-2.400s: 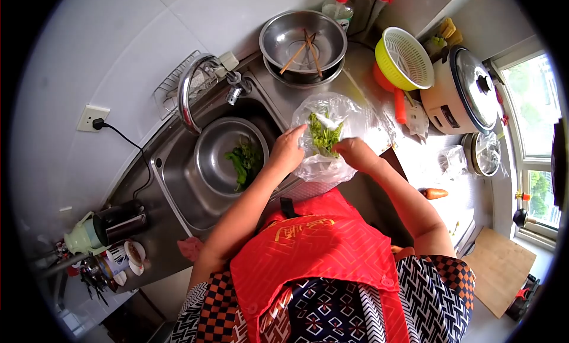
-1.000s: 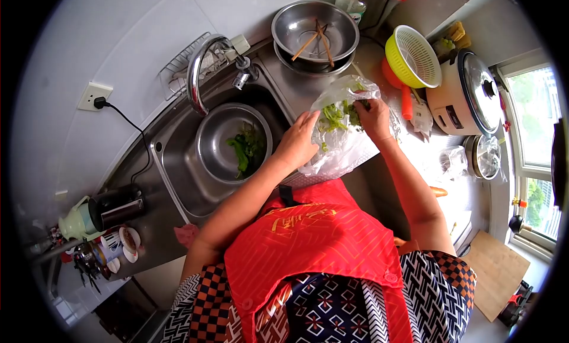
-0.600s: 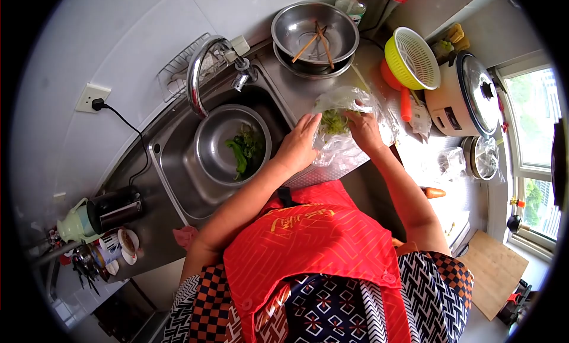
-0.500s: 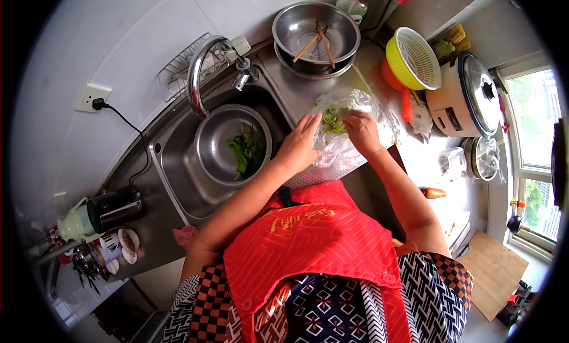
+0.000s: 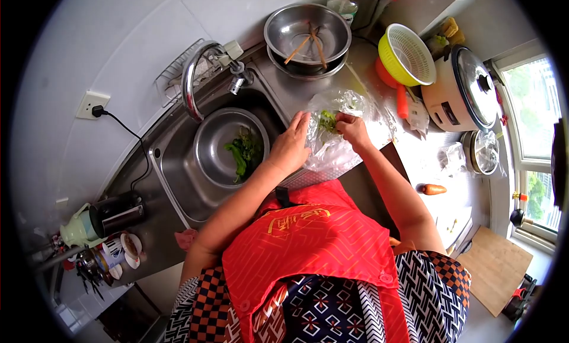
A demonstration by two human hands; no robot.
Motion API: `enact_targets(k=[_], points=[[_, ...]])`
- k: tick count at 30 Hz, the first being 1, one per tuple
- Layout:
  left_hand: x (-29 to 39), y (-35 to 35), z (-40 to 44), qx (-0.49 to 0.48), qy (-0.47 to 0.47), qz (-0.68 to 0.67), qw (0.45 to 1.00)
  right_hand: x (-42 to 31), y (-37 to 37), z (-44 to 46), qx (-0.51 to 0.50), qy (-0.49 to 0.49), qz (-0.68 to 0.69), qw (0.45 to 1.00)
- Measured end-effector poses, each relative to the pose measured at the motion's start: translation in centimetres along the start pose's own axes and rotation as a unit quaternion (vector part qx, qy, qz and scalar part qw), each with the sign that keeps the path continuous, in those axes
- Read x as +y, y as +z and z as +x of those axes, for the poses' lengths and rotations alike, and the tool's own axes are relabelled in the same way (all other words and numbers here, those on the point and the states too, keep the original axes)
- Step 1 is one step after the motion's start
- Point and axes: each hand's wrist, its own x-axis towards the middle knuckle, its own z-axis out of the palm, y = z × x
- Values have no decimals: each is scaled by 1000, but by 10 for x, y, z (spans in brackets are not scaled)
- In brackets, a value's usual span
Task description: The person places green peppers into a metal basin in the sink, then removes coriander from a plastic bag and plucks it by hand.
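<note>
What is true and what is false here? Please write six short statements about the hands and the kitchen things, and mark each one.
1. The left hand is at the edge of the clear plastic bag. True.
2. The right hand holds the carrot. False: it is at the greens in the bag; the carrot lies on the worktop.
3. The metal bowl holding green vegetables stands in the sink. True.
4. Water runs from the tap. False: no stream shows.
5. Chopsticks cross in the upper stacked bowl. True.
6. The lid of the rice cooker is off. False: it is on.
</note>
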Motion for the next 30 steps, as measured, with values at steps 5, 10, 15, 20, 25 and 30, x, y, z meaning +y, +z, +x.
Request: enact_targets(k=[5, 10, 15, 20, 25, 30], points=[[16, -22, 11, 91, 120, 116, 982, -16, -19, 4, -88, 132, 176, 972], [37, -3, 24, -78, 217, -42, 972, -22, -17, 1, -138, 142, 162, 967], [4, 38, 11, -350, 32, 206, 913, -9, -22, 18, 39, -49, -36, 997], [-9, 42, 20, -33, -7, -24, 999, -12, -33, 9, -87, 86, 247, 961], [6, 36, 28, -41, -226, -441, 868, -13, -19, -4, -122, 138, 419, 889], [4, 40, 28, 66, -140, -201, 967, -9, -16, -5, -140, 187, 521, 821]])
